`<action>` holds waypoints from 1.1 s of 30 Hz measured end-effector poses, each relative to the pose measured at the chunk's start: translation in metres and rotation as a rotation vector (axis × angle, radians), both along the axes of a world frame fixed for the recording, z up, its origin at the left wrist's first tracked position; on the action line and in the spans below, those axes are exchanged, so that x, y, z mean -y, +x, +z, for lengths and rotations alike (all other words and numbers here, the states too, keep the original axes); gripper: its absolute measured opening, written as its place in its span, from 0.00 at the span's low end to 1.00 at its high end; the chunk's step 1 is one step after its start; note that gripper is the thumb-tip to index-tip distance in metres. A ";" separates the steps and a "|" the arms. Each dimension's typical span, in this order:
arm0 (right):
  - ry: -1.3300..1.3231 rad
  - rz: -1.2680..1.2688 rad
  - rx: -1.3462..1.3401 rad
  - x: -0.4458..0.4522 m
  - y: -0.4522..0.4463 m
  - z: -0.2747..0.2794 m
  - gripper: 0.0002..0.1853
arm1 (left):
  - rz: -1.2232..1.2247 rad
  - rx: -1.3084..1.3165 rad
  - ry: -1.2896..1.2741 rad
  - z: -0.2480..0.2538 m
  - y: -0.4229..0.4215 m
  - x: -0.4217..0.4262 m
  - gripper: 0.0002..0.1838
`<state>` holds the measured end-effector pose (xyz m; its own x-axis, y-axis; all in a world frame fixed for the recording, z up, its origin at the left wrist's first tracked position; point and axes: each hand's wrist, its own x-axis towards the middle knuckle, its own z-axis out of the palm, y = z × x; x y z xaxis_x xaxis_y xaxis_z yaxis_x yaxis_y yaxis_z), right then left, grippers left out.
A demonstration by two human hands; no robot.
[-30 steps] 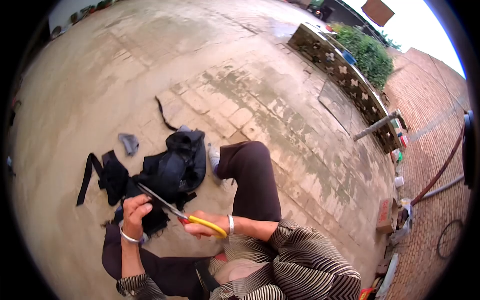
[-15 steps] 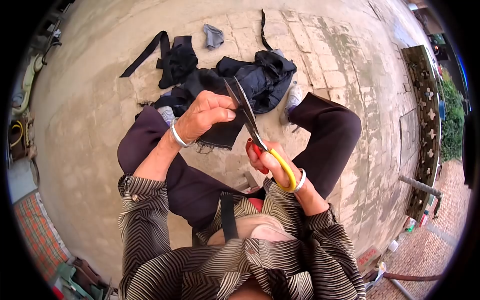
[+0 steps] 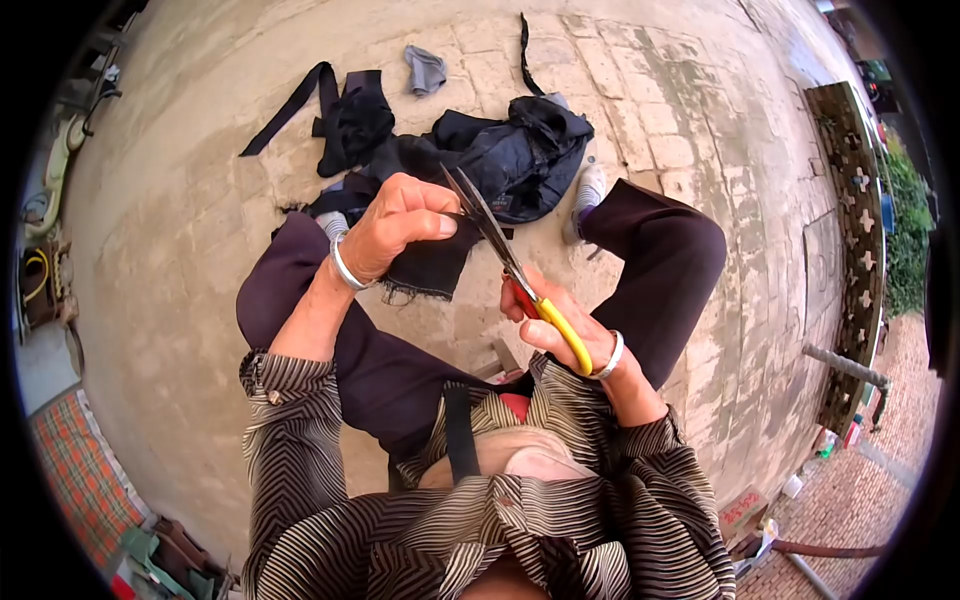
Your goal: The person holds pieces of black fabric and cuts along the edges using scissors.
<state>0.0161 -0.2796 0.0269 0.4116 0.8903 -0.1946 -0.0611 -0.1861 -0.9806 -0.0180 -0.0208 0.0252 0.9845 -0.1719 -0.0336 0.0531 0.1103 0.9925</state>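
Note:
My left hand (image 3: 390, 232) is closed in a pinch on the edge of a dark cloth (image 3: 433, 262), which hangs below the fingers with a frayed lower edge. My right hand (image 3: 562, 320) grips scissors (image 3: 508, 252) by their red and yellow handles. The blades point up and left, slightly parted, with their tips just beyond the left fingertips. Past the hands, a heap of black fabric (image 3: 520, 160) lies on the ground between my feet. Beside it are a black piece with a strap (image 3: 356, 125) and a small grey cloth (image 3: 425, 71).
A thin black strip (image 3: 527, 60) lies beyond the heap. At the right stand a patterned low wall (image 3: 846, 260), a metal pipe (image 3: 845, 366) and a cardboard box (image 3: 738, 512). A plaid cloth (image 3: 82, 470) is at the lower left.
The view has swung down and left since the first frame. Over the last half second, the scissor blades have moved slightly left and closed somewhat. The left hand still pinches the cloth.

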 end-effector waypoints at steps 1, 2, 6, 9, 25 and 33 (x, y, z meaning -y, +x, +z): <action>-0.058 0.000 0.035 0.000 -0.001 0.001 0.31 | 0.000 0.002 -0.001 0.000 0.000 0.001 0.17; -0.115 0.003 0.069 -0.001 -0.001 0.002 0.33 | 0.006 -0.018 -0.018 0.000 -0.001 0.001 0.17; -0.121 -0.009 0.126 -0.004 0.000 -0.002 0.34 | 0.058 -0.077 -0.044 0.004 0.000 0.006 0.18; -0.124 -0.001 0.256 -0.004 0.001 -0.003 0.32 | 0.070 -0.074 -0.019 0.008 0.000 0.007 0.18; -0.061 0.084 0.180 0.010 0.006 -0.017 0.26 | 0.117 0.137 0.215 -0.003 0.003 0.006 0.18; -0.193 0.049 0.233 0.009 0.003 -0.007 0.27 | 0.133 -0.084 -0.060 0.003 0.003 0.015 0.17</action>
